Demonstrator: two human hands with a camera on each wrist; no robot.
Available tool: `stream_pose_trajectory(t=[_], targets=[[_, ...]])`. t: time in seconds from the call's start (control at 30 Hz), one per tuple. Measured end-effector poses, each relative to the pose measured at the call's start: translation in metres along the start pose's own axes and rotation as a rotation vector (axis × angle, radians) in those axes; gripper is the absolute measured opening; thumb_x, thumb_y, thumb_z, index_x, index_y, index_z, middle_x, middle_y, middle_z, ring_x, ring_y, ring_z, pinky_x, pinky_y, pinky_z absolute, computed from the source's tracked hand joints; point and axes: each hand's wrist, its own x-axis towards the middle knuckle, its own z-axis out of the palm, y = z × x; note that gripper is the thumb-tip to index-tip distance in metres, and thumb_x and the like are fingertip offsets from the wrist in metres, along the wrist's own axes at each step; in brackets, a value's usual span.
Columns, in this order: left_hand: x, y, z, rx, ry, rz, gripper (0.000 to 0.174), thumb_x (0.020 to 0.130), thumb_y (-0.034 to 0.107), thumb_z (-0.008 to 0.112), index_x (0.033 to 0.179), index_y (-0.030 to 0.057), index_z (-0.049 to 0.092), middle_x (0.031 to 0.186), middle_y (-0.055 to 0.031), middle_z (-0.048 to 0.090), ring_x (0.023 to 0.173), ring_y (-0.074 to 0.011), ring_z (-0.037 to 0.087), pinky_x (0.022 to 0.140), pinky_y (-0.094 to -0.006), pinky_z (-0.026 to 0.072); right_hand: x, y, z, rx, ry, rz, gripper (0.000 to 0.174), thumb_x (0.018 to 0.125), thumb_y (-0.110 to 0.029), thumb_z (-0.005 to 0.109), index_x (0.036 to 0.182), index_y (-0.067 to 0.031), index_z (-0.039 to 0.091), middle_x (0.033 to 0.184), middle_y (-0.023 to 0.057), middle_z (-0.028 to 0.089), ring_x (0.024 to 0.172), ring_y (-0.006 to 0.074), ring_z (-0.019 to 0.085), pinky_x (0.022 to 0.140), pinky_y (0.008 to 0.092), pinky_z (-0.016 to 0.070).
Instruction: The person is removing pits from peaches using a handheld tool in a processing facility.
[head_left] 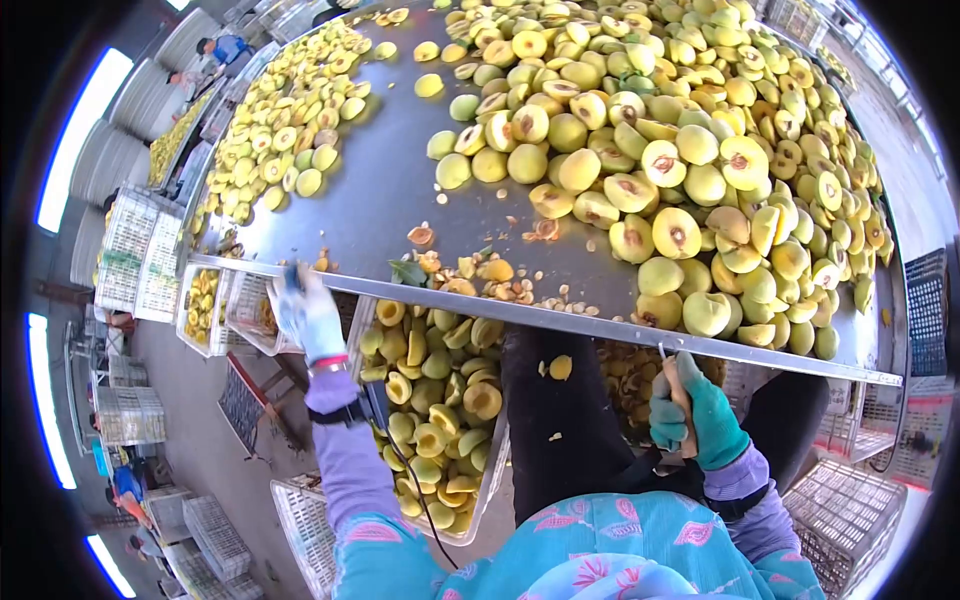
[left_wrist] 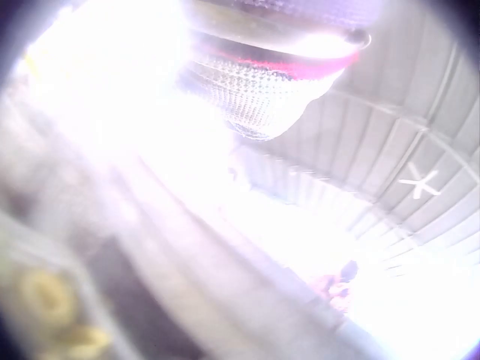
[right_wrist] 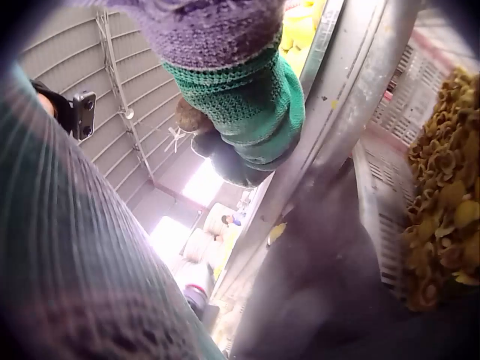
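My left hand [head_left: 303, 318], in a pale glove, is at the metal table's front edge on the left, its fingers reaching over the rim. No fruit shows in it; glare washes out most of the left wrist view. In a green glove, my right hand [head_left: 697, 415] grips a wooden-handled tool [head_left: 677, 395] with a thin metal tip, just below the table edge. The right wrist view shows that glove [right_wrist: 255, 127] from the cuff side. Halved yellow-green stone fruit [head_left: 676, 232], many with pits, heap on the table's right. Another pile of halves [head_left: 285, 140] lies back left.
Loose pits and scraps [head_left: 500, 285] lie along the table's front rim [head_left: 560, 322]. Below it, a crate of pitted halves [head_left: 430, 420] stands between the left arm and the legs. A cable [head_left: 415, 480] hangs from the left wrist. White crates [head_left: 840, 515] stand on the floor.
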Motion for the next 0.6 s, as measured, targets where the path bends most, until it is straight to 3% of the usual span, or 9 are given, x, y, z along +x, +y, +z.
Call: stream_pose_trajectory(t=[0.07, 0.13, 0.2, 0.3, 0.33, 0.4, 0.47, 0.53, 0.6], targets=[[0.036, 0.069, 0.029, -0.089, -0.237, 0.231, 0.038, 0.086, 0.037, 0.057, 0.102, 0.0029, 0.063, 0.099, -0.0199, 0.065, 0.091, -0.0306, 0.064, 0.077, -0.0386, 0.0496, 0.001, 0.000, 0.006, 0.024, 0.007, 0.043, 0.045, 0.092, -0.056, 0.045, 0.090, -0.0113, 0.053, 0.058, -0.0007, 0.045, 0.045, 0.0120, 0.041, 0.044, 0.0258, 0.0368], [0.049, 0.156, 0.060, -0.020, -0.316, 0.363, 0.042, 0.080, 0.036, 0.064, 0.106, 0.0033, 0.062, 0.101, -0.0214, 0.064, 0.095, -0.0330, 0.062, 0.083, -0.0417, 0.0482, 0.006, 0.002, 0.011, -0.076, -0.079, 0.050, 0.045, 0.093, -0.054, 0.045, 0.088, -0.0102, 0.053, 0.059, -0.0001, 0.045, 0.046, 0.0122, 0.043, 0.043, 0.0253, 0.0365], [0.043, 0.167, 0.134, 0.226, -0.600, 0.562, 0.051, 0.068, 0.034, 0.073, 0.109, 0.0076, 0.061, 0.104, -0.0202, 0.063, 0.097, -0.0349, 0.061, 0.086, -0.0416, 0.0480, 0.001, 0.000, 0.024, -0.252, -0.069, -0.011, 0.045, 0.093, -0.053, 0.044, 0.087, -0.0096, 0.052, 0.059, -0.0004, 0.046, 0.047, 0.0112, 0.044, 0.043, 0.0243, 0.0372], [0.046, 0.193, 0.122, 0.055, -0.836, 0.398, 0.048, 0.063, 0.028, 0.076, 0.103, 0.0062, 0.063, 0.099, -0.0211, 0.065, 0.095, -0.0357, 0.061, 0.085, -0.0414, 0.0489, -0.008, -0.006, 0.028, -0.376, -0.039, -0.144, 0.046, 0.093, -0.054, 0.044, 0.086, -0.0086, 0.052, 0.059, 0.0002, 0.047, 0.046, 0.0094, 0.044, 0.043, 0.0228, 0.0372], [0.039, 0.194, 0.113, 0.083, -0.882, 0.411, 0.046, 0.065, 0.023, 0.076, 0.104, 0.0043, 0.062, 0.094, -0.0159, 0.067, 0.092, -0.0310, 0.064, 0.082, -0.0382, 0.0507, -0.010, -0.010, 0.026, -0.440, -0.031, -0.198, 0.047, 0.093, -0.053, 0.045, 0.086, -0.0074, 0.051, 0.059, 0.0009, 0.047, 0.045, 0.0081, 0.044, 0.042, 0.0216, 0.0364], [0.022, 0.171, 0.107, -0.609, -1.023, 0.072, 0.040, 0.073, 0.019, 0.072, 0.109, 0.0039, 0.061, 0.096, -0.0092, 0.067, 0.092, -0.0246, 0.065, 0.079, -0.0354, 0.0529, 0.002, -0.012, 0.025, -0.491, -0.010, -0.327, 0.044, 0.093, -0.050, 0.048, 0.087, -0.0070, 0.052, 0.060, 0.0005, 0.049, 0.044, 0.0068, 0.044, 0.042, 0.0212, 0.0353], [-0.011, 0.187, 0.050, -1.255, -1.182, -0.455, 0.034, 0.082, 0.014, 0.065, 0.113, 0.0009, 0.059, 0.101, -0.0067, 0.065, 0.094, -0.0217, 0.064, 0.078, -0.0344, 0.0545, 0.004, -0.023, 0.049, -0.635, 0.040, -0.394, 0.038, 0.094, -0.042, 0.050, 0.089, -0.0046, 0.054, 0.060, 0.0043, 0.051, 0.043, 0.0141, 0.049, 0.042, 0.0260, 0.0383], [-0.057, 0.205, 0.018, -1.657, -1.097, -0.514, 0.034, 0.088, 0.012, 0.056, 0.118, -0.0046, 0.054, 0.108, -0.0120, 0.062, 0.100, -0.0253, 0.063, 0.084, -0.0372, 0.0540, 0.020, -0.015, 0.060, -0.892, 0.053, -0.843, 0.031, 0.094, -0.034, 0.052, 0.095, -0.0026, 0.054, 0.059, 0.0122, 0.052, 0.045, 0.0262, 0.052, 0.044, 0.0350, 0.0420], [-0.096, 0.224, -0.004, -1.664, -1.021, -0.460, 0.038, 0.090, 0.017, 0.055, 0.121, -0.0043, 0.051, 0.112, -0.0126, 0.061, 0.104, -0.0243, 0.061, 0.085, -0.0352, 0.0531, 0.059, -0.001, 0.047, -1.391, 0.146, -1.562, 0.029, 0.095, -0.030, 0.051, 0.094, -0.0012, 0.053, 0.060, 0.0189, 0.052, 0.052, 0.0358, 0.054, 0.048, 0.0425, 0.0437]])
